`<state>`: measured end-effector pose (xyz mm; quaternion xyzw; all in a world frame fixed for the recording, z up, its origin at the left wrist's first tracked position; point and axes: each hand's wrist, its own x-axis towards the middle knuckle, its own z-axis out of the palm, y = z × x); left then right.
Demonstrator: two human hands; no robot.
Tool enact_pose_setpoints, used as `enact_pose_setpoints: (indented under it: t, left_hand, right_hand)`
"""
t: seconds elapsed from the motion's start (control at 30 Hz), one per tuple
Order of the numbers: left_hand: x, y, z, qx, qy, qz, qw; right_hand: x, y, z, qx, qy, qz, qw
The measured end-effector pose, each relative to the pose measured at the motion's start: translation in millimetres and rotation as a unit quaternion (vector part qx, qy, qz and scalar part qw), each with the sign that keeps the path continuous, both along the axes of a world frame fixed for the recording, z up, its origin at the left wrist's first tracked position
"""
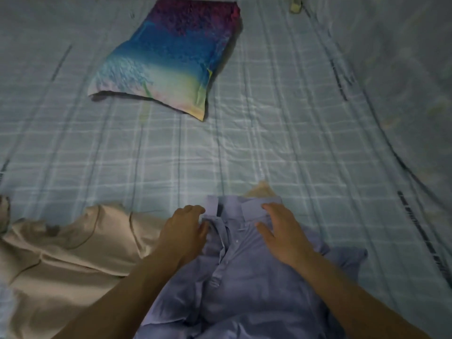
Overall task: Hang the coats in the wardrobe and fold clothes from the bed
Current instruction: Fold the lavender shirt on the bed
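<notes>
A lavender button-up shirt (239, 285) lies crumpled on the bed's near edge, collar pointing away from me. My left hand (183, 231) sits at the shirt's left shoulder beside the collar, fingers curled over the cloth edge. My right hand (281, 231) lies flat on the right side of the collar, fingers straight and spread. A beige garment (73, 253) is spread out to the left of the shirt, partly under my left forearm. A scrap of tan cloth (261, 190) peeks out beyond the collar.
The bed is covered by a pale blue checked sheet (171, 155). A pillow (166, 57) in a purple, blue and yellow cover lies at the far middle. A small pale object (296, 6) sits at the far edge.
</notes>
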<state>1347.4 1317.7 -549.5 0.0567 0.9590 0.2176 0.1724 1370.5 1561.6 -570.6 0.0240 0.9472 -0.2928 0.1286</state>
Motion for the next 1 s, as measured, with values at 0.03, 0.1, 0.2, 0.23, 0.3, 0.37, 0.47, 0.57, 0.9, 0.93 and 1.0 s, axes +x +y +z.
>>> enact_pose_setpoints:
  t: [0.03,0.1,0.2,0.23,0.3,0.37,0.47,0.57,0.9,0.93,1.0]
  left_hand:
    - [-5.5,2.3,-9.9,0.002,0.000,0.000,1.000]
    - [-18.5,7.1,-26.9,0.014,-0.006,0.002,1.000]
    - [-34.5,12.3,-47.1,0.037,-0.029,0.034,0.998]
    - [-37.7,13.4,-51.9,0.053,-0.040,0.063,0.996]
    - [-40.9,13.7,-59.2,0.083,-0.055,0.128,0.987]
    - [-42.8,13.0,-63.7,0.093,-0.064,0.159,0.981]
    - [-46.2,13.0,-65.1,0.097,-0.073,0.160,0.980]
    - [-45.7,12.8,-68.1,0.107,-0.063,0.148,0.981]
    - [-35.3,12.4,-55.7,0.156,0.087,0.087,0.980]
    - [-35.2,13.5,-53.4,0.160,0.096,0.080,0.979]
    - [-35.8,16.4,-47.8,0.163,0.113,0.070,0.978]
  right_hand:
    - [-5.1,-0.5,-11.2,0.005,0.001,0.003,1.000]
    - [-13.7,0.0,-29.0,0.021,0.005,0.008,1.000]
    - [-24.6,6.0,-46.1,0.058,0.020,-0.004,0.998]
    - [-27.6,8.7,-49.3,0.073,0.022,-0.009,0.997]
    - [-30.5,13.5,-53.6,0.082,0.020,-0.018,0.996]
    - [-30.2,16.1,-56.4,0.070,0.022,-0.026,0.997]
    - [-29.1,17.4,-58.4,0.052,0.047,-0.051,0.996]
    - [-28.2,16.4,-58.4,0.023,0.092,-0.082,0.992]
    - [-22.6,24.6,-54.8,-0.048,0.076,-0.182,0.979]
    - [-21.3,25.0,-53.6,-0.059,0.076,-0.190,0.977]
    - [-18.5,24.7,-50.7,-0.066,0.083,-0.193,0.975]
